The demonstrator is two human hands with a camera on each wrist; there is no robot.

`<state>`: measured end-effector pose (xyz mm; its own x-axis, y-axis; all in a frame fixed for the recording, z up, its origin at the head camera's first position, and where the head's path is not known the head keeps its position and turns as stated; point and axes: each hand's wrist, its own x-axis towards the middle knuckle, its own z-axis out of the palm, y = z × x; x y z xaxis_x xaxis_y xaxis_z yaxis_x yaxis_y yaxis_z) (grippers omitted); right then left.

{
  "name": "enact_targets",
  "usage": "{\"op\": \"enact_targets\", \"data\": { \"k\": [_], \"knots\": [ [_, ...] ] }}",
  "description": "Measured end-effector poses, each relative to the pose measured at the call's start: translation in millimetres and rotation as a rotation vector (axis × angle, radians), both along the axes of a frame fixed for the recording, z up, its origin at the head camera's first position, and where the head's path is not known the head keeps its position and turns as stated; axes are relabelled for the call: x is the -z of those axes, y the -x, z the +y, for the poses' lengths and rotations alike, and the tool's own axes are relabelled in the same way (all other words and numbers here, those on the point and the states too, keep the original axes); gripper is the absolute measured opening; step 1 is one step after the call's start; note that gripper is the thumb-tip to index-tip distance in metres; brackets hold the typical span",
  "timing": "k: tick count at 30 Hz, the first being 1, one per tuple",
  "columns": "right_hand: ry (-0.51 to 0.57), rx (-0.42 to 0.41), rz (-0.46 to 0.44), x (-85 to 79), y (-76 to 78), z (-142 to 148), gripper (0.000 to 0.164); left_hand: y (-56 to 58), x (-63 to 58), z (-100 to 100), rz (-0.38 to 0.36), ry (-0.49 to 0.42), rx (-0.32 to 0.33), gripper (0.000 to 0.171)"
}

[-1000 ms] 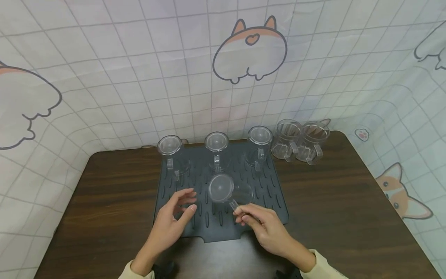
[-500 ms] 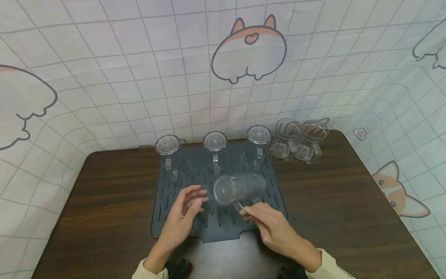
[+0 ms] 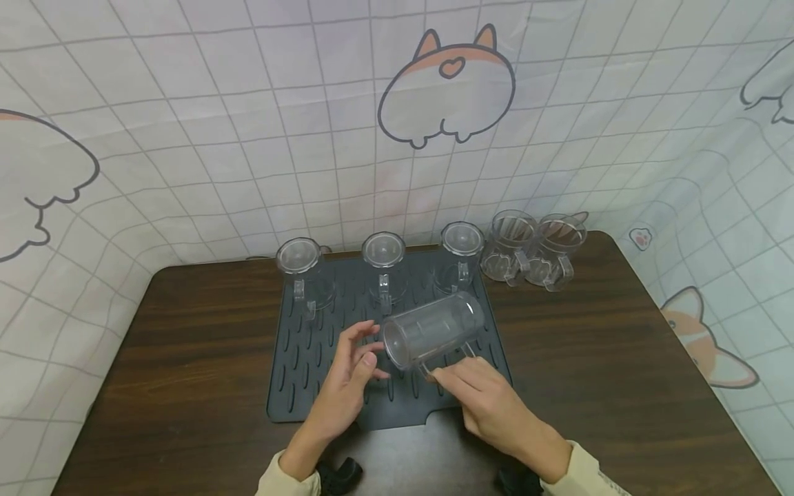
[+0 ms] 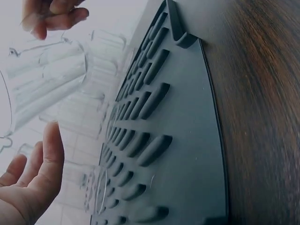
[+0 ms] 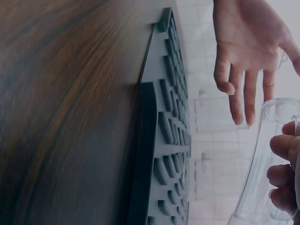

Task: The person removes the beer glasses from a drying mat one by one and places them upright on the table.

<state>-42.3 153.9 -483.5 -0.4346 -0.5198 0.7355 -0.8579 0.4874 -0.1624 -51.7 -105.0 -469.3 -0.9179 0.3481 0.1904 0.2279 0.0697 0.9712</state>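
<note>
My right hand (image 3: 490,406) grips the handle of a clear glass mug (image 3: 434,331), its fingers curled through the handle in the right wrist view. Held above a dark ridged drying mat (image 3: 294,393), the mug lies nearly sideways, one round end facing left and tilted down. My left hand (image 3: 341,393) is beside that end with fingers loosely spread, holding nothing. In the left wrist view a gap shows between the left fingers and the mug (image 4: 47,75); in the right wrist view the left fingertips come close to its end, and contact cannot be judged.
Upside-down glass mugs stand along the mat's back edge: left (image 3: 300,258), middle (image 3: 383,251) and right (image 3: 462,241). Two upright mugs, one (image 3: 511,241) beside the other (image 3: 561,241), stand on the wooden table (image 3: 595,358) right of the mat. A patterned cloth wall (image 3: 298,138) rises behind.
The right hand has swung the mug from base-toward-camera to sideways, raising its far end to the right. The left hand has moved right, closer to the mug's left end.
</note>
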Motion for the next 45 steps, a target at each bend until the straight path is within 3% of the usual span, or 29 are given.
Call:
{"op": "enact_targets", "data": {
  "k": [10, 17, 23, 30, 34, 45],
  "knots": [
    [-0.086, 0.047, 0.102, 1.9, 4.1, 0.6, 0.035, -2.4, 4.5, 15.9, -0.042, -0.035, -0.005, 0.051],
    [-0.137, 0.075, 0.094, 2.9, 3.3, 1.3, 0.037, -1.6, 5.8, 22.6, -0.131, -0.06, -0.062, 0.073],
    [-0.151, 0.083, 0.106, 3.9, 2.0, -0.5, 0.04, 0.3, 7.1, 25.8, -0.126, -0.06, -0.138, 0.076],
    [-0.164, 0.075, 0.146, 5.6, 1.2, -4.2, 0.036, 1.0, 10.5, 31.5, -0.124, -0.1, -0.135, 0.077],
    [-0.192, 0.083, 0.16, 5.6, 0.7, -5.0, 0.034, 1.0, 10.8, 34.5, -0.108, -0.097, -0.168, 0.077],
    [-0.213, 0.091, 0.163, 4.9, 1.0, -4.2, 0.035, -0.5, 11.2, 36.8, -0.093, -0.131, -0.198, 0.065]
  ]
}}
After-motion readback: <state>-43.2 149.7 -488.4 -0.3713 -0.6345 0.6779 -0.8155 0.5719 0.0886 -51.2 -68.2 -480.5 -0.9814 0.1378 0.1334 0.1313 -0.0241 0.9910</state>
